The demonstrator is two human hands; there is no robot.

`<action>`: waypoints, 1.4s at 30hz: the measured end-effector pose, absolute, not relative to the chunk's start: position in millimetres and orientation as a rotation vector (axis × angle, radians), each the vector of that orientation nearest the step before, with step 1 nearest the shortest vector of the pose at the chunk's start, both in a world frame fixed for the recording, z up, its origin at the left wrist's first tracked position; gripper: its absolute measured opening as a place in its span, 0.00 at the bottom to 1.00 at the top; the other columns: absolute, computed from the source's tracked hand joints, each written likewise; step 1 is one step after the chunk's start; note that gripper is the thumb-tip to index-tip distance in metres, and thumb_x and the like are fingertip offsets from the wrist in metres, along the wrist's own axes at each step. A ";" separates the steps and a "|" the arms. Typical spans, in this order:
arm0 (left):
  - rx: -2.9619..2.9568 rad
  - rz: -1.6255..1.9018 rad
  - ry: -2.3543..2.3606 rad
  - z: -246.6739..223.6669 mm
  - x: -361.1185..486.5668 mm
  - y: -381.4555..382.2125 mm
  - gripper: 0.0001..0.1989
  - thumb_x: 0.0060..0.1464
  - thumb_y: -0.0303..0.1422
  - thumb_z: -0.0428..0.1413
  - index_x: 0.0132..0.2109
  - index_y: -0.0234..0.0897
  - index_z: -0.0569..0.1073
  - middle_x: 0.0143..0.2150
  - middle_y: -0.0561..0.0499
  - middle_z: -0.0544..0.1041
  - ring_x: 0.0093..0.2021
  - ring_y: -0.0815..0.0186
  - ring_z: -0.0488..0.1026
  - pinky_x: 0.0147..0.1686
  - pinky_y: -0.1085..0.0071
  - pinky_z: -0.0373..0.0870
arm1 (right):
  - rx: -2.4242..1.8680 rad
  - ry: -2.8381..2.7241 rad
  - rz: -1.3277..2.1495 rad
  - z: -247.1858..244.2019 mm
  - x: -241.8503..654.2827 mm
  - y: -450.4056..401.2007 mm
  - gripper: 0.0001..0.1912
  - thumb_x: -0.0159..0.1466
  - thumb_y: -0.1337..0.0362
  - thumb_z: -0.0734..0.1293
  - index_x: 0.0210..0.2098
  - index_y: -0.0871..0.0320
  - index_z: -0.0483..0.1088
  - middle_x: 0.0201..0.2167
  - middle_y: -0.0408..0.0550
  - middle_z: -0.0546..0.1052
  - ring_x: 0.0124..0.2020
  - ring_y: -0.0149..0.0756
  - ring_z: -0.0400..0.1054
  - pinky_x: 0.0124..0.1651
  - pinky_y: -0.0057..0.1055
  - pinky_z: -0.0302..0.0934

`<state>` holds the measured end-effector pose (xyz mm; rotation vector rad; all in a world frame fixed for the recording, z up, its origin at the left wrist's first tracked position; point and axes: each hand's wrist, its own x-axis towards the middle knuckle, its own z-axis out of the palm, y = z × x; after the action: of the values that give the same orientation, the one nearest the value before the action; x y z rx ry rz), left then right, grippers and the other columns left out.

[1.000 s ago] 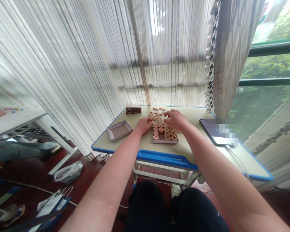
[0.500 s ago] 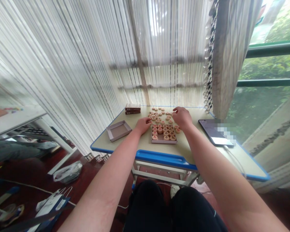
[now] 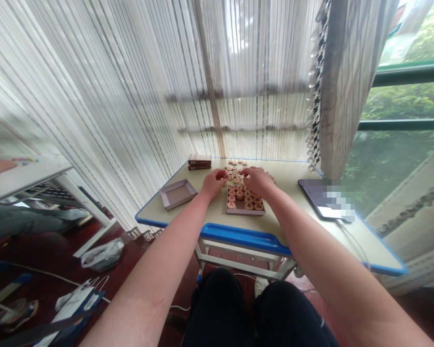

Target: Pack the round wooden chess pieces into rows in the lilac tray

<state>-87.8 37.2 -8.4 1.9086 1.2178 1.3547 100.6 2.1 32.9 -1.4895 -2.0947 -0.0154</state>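
Left grip, right grip: can't tell holds | both near box | desk's front edge well apart

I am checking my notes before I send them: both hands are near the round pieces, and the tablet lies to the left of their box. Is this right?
One side is wrong: the head view shows the tablet to the right of the box. The rest stands: the left hand and the right hand are near the round pieces.

A tablet is joined to a cable, a plastic bag is seen on the dark-red floor, and the window is partly veiled by striped curtains.
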 end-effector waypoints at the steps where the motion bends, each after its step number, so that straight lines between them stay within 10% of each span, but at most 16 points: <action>1: 1.859 1.371 1.200 -8.2 -88.1 37.4 0.15 0.43 0.25 0.58 0.42 0.32 0.72 0.38 0.45 0.77 0.38 0.65 0.74 0.39 0.67 0.71 | -1.482 -2.111 -0.026 32.7 99.9 1.3 0.15 0.58 0.66 0.59 0.42 0.54 0.72 0.43 0.49 0.73 0.45 0.42 0.63 0.45 0.35 0.58; 42: 1.454 1.271 0.940 10.1 -86.7 17.1 0.20 0.43 0.40 0.59 0.42 0.32 0.74 0.37 0.44 0.78 0.32 0.68 0.74 0.34 0.70 0.68 | -1.187 -2.028 0.144 38.6 91.6 -10.7 0.13 0.58 0.58 0.63 0.39 0.56 0.74 0.36 0.47 0.76 0.35 0.33 0.68 0.39 0.28 0.59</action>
<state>-86.7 17.1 10.1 1.4538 0.9399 1.2711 91.6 -10.7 38.6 -1.1868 -2.0281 0.1441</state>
